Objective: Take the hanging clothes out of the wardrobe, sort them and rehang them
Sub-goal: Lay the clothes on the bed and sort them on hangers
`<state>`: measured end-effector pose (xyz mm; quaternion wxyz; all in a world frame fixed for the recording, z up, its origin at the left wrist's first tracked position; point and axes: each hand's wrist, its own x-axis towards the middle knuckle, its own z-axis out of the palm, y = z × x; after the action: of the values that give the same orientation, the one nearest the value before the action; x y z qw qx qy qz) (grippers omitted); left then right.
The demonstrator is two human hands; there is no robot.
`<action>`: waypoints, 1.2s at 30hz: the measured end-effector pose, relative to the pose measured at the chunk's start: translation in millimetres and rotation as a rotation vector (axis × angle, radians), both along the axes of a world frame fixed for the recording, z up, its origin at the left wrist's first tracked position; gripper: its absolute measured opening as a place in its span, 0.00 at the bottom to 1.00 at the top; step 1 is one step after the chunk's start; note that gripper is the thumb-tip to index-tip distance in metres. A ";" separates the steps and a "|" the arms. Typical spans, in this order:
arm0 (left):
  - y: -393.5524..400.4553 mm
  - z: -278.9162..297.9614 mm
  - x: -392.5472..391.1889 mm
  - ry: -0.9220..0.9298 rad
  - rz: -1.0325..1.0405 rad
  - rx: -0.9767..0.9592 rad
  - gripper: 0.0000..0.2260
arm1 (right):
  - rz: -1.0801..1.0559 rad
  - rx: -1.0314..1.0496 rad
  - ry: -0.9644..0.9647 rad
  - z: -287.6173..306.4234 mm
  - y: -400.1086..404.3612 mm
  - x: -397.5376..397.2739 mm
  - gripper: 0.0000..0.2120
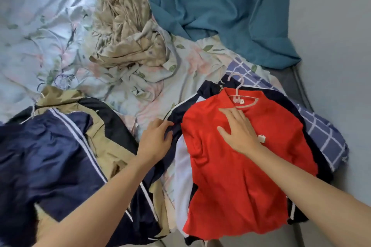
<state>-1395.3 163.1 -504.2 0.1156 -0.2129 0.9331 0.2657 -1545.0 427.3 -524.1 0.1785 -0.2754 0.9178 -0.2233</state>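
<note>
Nearest us, at five o'clock, the red shirt (236, 166) lies flat on its pink hanger (240, 99), on top of a dark jacket (180, 110) with white stripes. Our right hand (239, 130) rests on the shirt's chest, fingers straight and spread, pressing the cloth down. Our left hand (156, 136) is at the jacket's sleeve edge just at nine o'clock of the shirt; its fingers curl onto the dark fabric, though we cannot tell whether they pinch it or only touch it.

At eight o'clock sits a second pile: a navy jacket (46, 156) over a tan garment (106, 146), hanger hooks poking out at its top.

We judge we are sorting, stacking hung clothes by kind. To do it well, we should keep the right palm flat so the shirt stays square on its hanger, tug the sleeve straight, and leave every hook pointing the same way for easy rehanging.

Farther off, at twelve o'clock, a crumpled beige cloth (124, 32) lies on the floral sheet (40, 26), a teal cloth (230, 6) at one o'clock.
</note>
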 end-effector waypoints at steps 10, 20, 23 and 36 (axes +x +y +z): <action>-157.1 31.1 191.9 -0.013 0.313 -0.121 0.16 | 0.314 -0.163 -0.135 31.3 -226.9 145.6 0.21; -368.8 -25.1 328.1 0.036 0.352 -0.229 0.22 | 0.385 -0.052 -0.157 -7.6 -443.2 238.5 0.24; -439.2 -30.0 339.3 0.043 0.357 -0.252 0.23 | 0.350 -0.015 -0.143 -24.9 -505.3 252.0 0.27; -580.9 -63.7 329.8 -0.175 0.486 -0.048 0.26 | 0.078 0.121 -0.054 -54.0 -611.1 244.2 0.28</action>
<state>-1065.5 -417.8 -567.9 0.1235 -0.4558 0.8471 0.2438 -1300.8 -183.7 -578.1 0.2280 -0.2934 0.9132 -0.1675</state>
